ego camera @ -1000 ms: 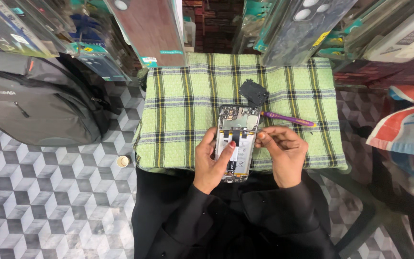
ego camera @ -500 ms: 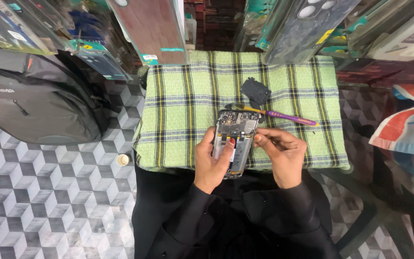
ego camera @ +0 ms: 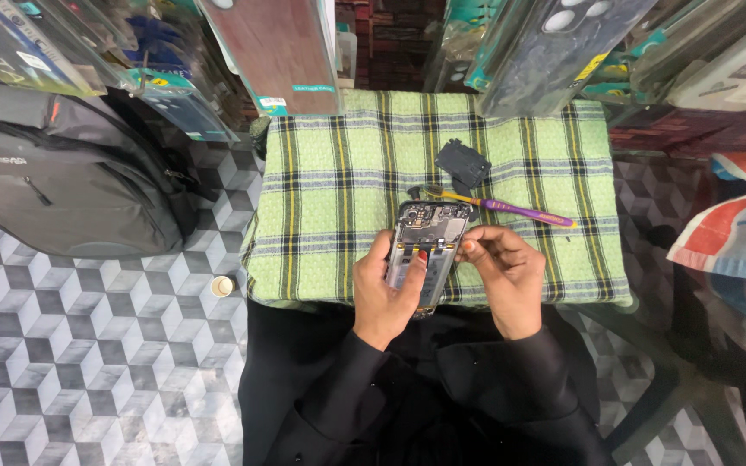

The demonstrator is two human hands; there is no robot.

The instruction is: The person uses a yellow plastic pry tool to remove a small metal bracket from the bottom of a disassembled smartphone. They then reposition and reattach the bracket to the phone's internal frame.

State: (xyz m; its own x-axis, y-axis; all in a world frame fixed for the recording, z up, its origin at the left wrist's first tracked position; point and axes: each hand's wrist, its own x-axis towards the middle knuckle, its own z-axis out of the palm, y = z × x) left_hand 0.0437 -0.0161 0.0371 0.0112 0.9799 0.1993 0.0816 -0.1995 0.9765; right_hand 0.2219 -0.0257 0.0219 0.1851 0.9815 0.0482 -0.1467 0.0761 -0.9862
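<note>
An opened phone (ego camera: 426,252) was held over the near edge of the checked cloth (ego camera: 330,207).

Its long axis ran away from the body; the left hand (ego camera: 388,292) was wrapped round it, while the right hand (ego camera: 504,274) pinched its right edge, perhaps on something small. One phone, one purple tool (ego camera: 511,210) and one black cover piece (ego camera: 463,163) were counted.

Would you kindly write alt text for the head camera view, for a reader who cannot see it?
Seen from above, a left hand holds an opened phone while the right hand touches its edge, over a green plaid cloth. A purple-handled tool and a black part lie behind; a grey backpack sits on the patterned floor.
</note>
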